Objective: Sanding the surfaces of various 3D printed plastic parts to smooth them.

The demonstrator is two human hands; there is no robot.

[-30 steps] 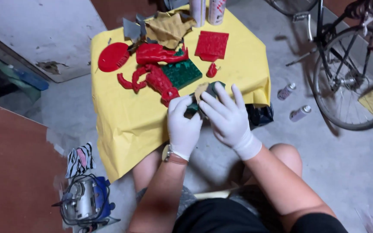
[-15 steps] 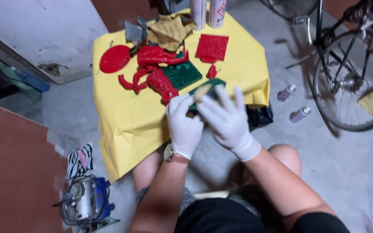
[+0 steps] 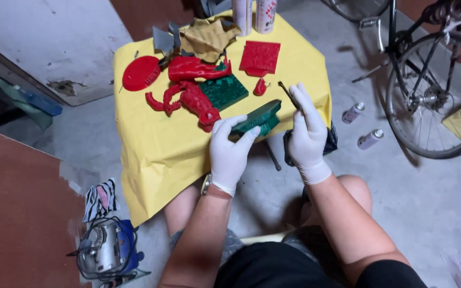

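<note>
Left hand [image 3: 229, 152]: white-gloved, fingers pinching the near end of a dark green moulded block [image 3: 257, 118].
Right hand [image 3: 308, 133]: gloved, closed around a thin dark brush [image 3: 288, 95], at 3 o'clock of the block.
Block: at the near edge of the yellow-covered table [image 3: 150, 144].
At 11 o'clock: red dragon pieces [image 3: 190, 96], green textured plate [image 3: 223, 92].

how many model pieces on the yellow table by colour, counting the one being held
Red: 5, namely a round disc, a square plate, a small bit and two figure parts
Green: 2, namely a flat tile on the yellow table and a block in the left hand
Total: 7
</note>
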